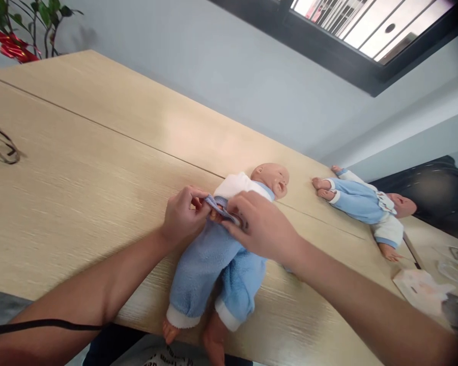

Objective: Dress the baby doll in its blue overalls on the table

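A baby doll (210, 250) in light-blue fleece trousers and a white top lies on the table, its head away from me and its feet over the near edge. My left hand (185, 211) pinches one edge of the doll's blue sleeve cuff (217, 204). Thumb and fingers of my right hand (257, 221) are closed on the cuff's other side. Between my hands the cuff is stretched around the doll's small hand, of which only some fingers show. My right hand covers part of the doll's chest and sleeve.
A second doll (361, 201) in similar clothes lies at the right, beside a black bag (438, 193). Clear plastic wrapping (420, 290) is near the right edge. Glasses (2, 145) rest far left. A potted plant (30, 23) stands behind the wooden table (80, 178).
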`<move>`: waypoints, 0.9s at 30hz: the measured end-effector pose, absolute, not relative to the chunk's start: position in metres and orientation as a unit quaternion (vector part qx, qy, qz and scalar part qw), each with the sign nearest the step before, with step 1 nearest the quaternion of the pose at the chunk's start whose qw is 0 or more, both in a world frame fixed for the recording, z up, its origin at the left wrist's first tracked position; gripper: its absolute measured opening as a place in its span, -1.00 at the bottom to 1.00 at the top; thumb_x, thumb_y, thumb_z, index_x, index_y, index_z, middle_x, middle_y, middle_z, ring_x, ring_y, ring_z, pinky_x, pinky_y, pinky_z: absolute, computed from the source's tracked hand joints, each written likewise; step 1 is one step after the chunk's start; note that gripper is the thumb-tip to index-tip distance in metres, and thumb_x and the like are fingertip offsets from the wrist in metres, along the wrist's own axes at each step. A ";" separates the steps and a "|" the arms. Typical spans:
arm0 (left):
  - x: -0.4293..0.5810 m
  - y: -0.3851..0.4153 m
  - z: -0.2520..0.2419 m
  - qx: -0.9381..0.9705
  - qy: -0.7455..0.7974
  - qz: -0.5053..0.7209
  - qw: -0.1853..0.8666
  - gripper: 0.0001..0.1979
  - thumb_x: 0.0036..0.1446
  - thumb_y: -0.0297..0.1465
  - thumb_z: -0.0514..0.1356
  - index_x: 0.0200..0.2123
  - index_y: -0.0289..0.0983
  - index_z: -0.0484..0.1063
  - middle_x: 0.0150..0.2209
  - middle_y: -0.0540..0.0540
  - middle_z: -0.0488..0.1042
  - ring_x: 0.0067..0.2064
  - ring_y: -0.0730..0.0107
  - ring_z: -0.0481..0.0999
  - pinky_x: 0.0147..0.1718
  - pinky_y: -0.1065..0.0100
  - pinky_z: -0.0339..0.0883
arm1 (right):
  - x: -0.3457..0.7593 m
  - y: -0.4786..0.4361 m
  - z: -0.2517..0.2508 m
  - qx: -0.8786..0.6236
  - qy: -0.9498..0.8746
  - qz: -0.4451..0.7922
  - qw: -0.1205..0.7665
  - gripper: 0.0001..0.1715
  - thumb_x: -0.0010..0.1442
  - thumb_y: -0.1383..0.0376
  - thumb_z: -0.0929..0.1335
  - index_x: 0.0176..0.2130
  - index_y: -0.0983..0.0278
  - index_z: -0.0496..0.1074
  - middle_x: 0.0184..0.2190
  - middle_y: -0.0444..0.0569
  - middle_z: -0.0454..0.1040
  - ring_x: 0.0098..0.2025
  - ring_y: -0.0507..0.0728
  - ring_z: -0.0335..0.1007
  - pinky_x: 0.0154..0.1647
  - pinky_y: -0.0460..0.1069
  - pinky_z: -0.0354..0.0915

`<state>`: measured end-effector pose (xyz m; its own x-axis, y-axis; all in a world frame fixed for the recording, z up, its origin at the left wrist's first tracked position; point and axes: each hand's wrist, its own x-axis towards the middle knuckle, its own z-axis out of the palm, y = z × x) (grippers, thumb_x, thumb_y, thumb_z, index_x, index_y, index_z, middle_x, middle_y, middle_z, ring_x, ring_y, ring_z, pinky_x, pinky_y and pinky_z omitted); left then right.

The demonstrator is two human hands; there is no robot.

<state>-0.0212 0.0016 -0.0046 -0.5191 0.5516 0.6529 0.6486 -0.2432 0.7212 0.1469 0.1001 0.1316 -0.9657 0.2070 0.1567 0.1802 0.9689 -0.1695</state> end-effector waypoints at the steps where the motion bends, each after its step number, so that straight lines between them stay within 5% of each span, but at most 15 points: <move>1: -0.021 0.002 -0.004 -0.491 -0.614 -0.617 0.038 -0.84 0.18 -0.43 0.29 -0.18 -0.20 0.39 -0.30 0.07 0.59 -0.45 0.54 0.54 -0.45 0.48 0.40 | 0.151 0.096 0.127 -0.103 -0.989 0.060 0.090 -0.93 0.27 0.32 0.38 -0.20 0.24 0.40 -0.31 -0.01 0.49 -0.26 0.18 0.37 -0.23 0.06 0.27; 4: -0.021 0.002 -0.002 -0.500 -0.613 -0.610 0.049 -0.84 0.18 -0.46 0.28 -0.18 -0.19 0.39 -0.32 0.08 0.58 -0.44 0.52 0.55 -0.43 0.46 0.41 | 0.160 0.095 0.119 -0.093 -0.982 -0.016 0.161 -0.89 0.26 0.43 0.35 -0.23 0.22 0.38 -0.38 -0.06 0.48 -0.31 0.15 0.37 -0.30 0.04 0.23; 9: -0.024 0.003 0.001 -0.530 -0.607 -0.584 0.100 -0.84 0.17 -0.44 0.31 -0.23 -0.19 0.36 -0.24 0.02 0.60 -0.32 0.42 0.62 -0.36 0.39 0.43 | 0.159 0.117 0.116 0.000 -0.958 -0.135 0.252 -0.82 0.37 0.45 0.31 -0.13 0.19 0.43 -0.25 0.00 0.56 -0.10 0.20 0.46 -0.15 0.07 0.31; 15: -0.034 0.007 -0.003 -0.532 -0.615 -0.576 0.085 -0.87 0.23 -0.43 0.25 -0.21 -0.18 0.34 -0.24 0.00 0.58 -0.26 0.39 0.62 -0.38 0.40 0.42 | 0.141 0.131 0.115 -0.003 -0.989 0.087 0.123 -0.76 0.39 0.18 0.30 -0.32 0.22 0.37 -0.17 0.07 0.48 -0.20 0.17 0.38 -0.17 0.07 0.32; 19: -0.035 0.008 -0.004 -0.540 -0.623 -0.560 0.078 -0.90 0.27 -0.40 0.24 -0.20 -0.18 0.34 -0.20 -0.02 0.59 -0.25 0.39 0.62 -0.36 0.40 0.40 | 0.110 0.129 0.134 -0.171 -0.948 0.240 0.117 -0.59 0.47 0.10 0.13 -0.26 0.24 0.38 -0.27 0.01 0.48 -0.21 0.15 0.38 -0.16 0.05 0.27; 24: -0.038 0.005 0.000 -0.544 -0.664 -0.508 0.073 -0.92 0.29 -0.35 0.25 -0.23 -0.18 0.38 -0.16 -0.04 0.61 -0.28 0.38 0.62 -0.38 0.39 0.30 | 0.066 0.136 0.161 -0.232 -0.925 0.253 -0.162 -0.67 0.32 0.06 0.35 -0.33 0.23 0.51 -0.44 -0.13 0.48 -0.38 0.07 0.33 -0.32 -0.02 0.14; 27: -0.042 -0.001 0.009 -0.507 -0.719 -0.476 0.019 -0.86 0.31 -0.25 0.23 -0.26 -0.18 0.41 -0.29 -0.04 0.61 -0.41 0.35 0.57 -0.48 0.37 0.20 | 0.054 0.142 0.163 -0.253 -0.901 0.288 -0.204 -0.72 0.29 0.11 0.38 -0.36 0.23 0.53 -0.51 -0.15 0.43 -0.44 0.03 0.26 -0.37 -0.03 0.12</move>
